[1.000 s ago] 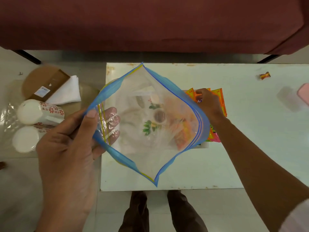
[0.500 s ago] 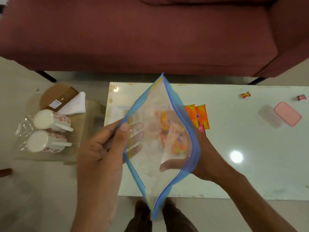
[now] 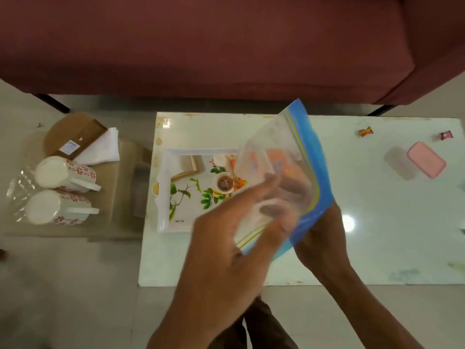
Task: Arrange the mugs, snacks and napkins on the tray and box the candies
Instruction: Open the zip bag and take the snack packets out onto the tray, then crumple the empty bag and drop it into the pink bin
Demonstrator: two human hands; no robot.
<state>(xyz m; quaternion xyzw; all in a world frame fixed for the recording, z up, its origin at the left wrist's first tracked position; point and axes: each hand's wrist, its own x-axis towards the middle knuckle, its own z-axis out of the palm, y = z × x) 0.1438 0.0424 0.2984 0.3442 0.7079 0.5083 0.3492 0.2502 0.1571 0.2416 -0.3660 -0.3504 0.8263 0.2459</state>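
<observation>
- Since half a second ago: zip bag swung from upright in front of the body to a tilt over the tray's right edge, mouth toward the near-right; left hand now reaching into the mouth, blurred.
- Right hand clamped on the bag's blue rim from below and behind; left fingers inside the bag, whether closed on a packet cannot be told.
- Inside the bag: orange snack packets, seen through the plastic, not yet out.
- Tray near the table's left edge, floral print, nothing of the task on it yet.
- Two mugs on their sides and napkins on the low stool left of the table, beside a round brown board.
- Candies loose near the table's far-right corner; pink-lidded box just nearer, closed, contents not visible.
- Judged progress: early; snacks being unpacked, mugs, napkins and candies all still to place.
</observation>
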